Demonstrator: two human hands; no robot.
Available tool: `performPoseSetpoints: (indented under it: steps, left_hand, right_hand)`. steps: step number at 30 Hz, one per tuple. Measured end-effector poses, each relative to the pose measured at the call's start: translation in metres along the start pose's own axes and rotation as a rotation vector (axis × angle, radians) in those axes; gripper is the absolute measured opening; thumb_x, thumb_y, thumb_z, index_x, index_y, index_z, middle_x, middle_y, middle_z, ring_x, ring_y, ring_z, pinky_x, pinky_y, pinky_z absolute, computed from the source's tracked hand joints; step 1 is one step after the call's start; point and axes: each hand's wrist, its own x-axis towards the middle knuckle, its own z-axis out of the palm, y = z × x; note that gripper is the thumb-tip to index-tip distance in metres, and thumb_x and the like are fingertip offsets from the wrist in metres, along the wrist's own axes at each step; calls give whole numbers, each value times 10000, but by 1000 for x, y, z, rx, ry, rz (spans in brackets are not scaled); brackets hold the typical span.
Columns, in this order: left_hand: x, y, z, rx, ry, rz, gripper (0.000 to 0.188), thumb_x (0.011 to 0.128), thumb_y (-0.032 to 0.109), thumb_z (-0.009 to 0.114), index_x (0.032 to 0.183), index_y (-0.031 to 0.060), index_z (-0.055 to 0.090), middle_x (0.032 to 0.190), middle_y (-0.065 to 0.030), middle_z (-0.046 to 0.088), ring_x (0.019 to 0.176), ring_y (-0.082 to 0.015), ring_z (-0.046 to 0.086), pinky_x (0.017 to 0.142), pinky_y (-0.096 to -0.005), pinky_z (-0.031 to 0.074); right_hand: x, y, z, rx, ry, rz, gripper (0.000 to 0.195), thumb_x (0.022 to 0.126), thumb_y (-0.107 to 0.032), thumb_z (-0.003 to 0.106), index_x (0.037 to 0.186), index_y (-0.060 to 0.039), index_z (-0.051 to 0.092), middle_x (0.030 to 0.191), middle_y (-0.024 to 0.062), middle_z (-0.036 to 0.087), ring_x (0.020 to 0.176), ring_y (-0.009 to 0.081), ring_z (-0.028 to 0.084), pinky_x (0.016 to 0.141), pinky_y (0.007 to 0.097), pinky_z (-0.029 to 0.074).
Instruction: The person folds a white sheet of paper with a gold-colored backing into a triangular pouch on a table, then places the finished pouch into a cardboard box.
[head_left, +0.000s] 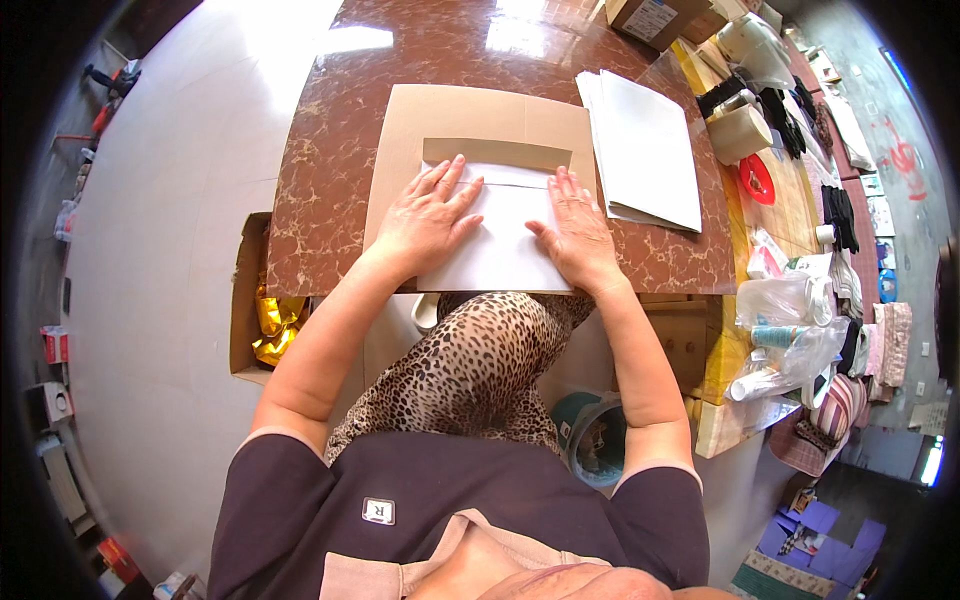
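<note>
A sheet of white paper (495, 240) lies at the table's near edge, with a fold or seam line across its upper part. My left hand (430, 217) rests flat on its left side, fingers spread. On its right side lies my right hand (576, 229), palm down, thumb pointing inward. Beneath is a brown cardboard sheet (487, 112); a darker brown strip (495, 154) shows just beyond the white paper. Whether that strip is a separate piece or a cut-out, I cannot tell. A stack of white paper sheets (645, 150) lies to the right, close to the cardboard.
The glossy red-brown marbled table (330, 180) holds a cardboard box (652, 21) at its far right. On the left floor stands an open carton (247, 300) with gold foil. A yellow-edged side table (787, 202) carries cups and plastic bags. A bin (596, 442) stands by the legs.
</note>
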Motion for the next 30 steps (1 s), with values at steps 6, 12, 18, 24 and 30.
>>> performPoseSetpoints:
  steps: [6, 12, 18, 24, 30]
  left_hand:
    - [1, -5, 3, -23, -2, -6, 615, 1089, 551, 379, 1603, 216, 439, 1709, -160, 277, 1581, -311, 256, 1298, -439, 196]
    - [2, -5, 3, -25, 0, -1, 617, 1085, 559, 404, 1601, 223, 438, 1705, -146, 290, 1581, -309, 253, 1297, -444, 198]
    - [0, -2, -2, -63, -16, 2, 576, 1085, 520, 449, 1587, 237, 466, 1696, -121, 321, 1562, -316, 287, 1285, -439, 232]
    - [-2, -5, -4, -138, 10, 29, 498, 1087, 453, 485, 1541, 254, 534, 1665, -110, 382, 1523, -333, 341, 1263, -455, 283]
    - [3, -9, -10, -171, -15, 27, 447, 1097, 410, 476, 1503, 255, 580, 1636, -107, 424, 1480, -363, 383, 1250, -467, 302]
  right_hand:
    - [-25, 23, -15, 67, 116, -62, 860, 1018, -680, 462, 1590, -41, 393, 1668, 162, 362, 1572, 303, 286, 1292, 465, 213]
    - [-77, -4, -48, 254, -28, -336, 582, 921, -328, 769, 1440, -120, 607, 1557, 109, 535, 1485, 319, 442, 1233, 466, 357]
    - [-80, -8, -47, 241, 96, -370, 430, 859, -122, 779, 1280, -98, 697, 1367, 75, 659, 1304, 308, 586, 1106, 455, 469]
    - [-73, -11, -52, 324, 98, -334, 402, 860, -123, 780, 1254, -109, 702, 1211, 88, 703, 1151, 304, 641, 1000, 423, 529]
    - [-70, -19, -62, 253, 101, -407, 451, 846, -111, 780, 1284, -87, 673, 1115, 111, 680, 1064, 310, 645, 963, 421, 545]
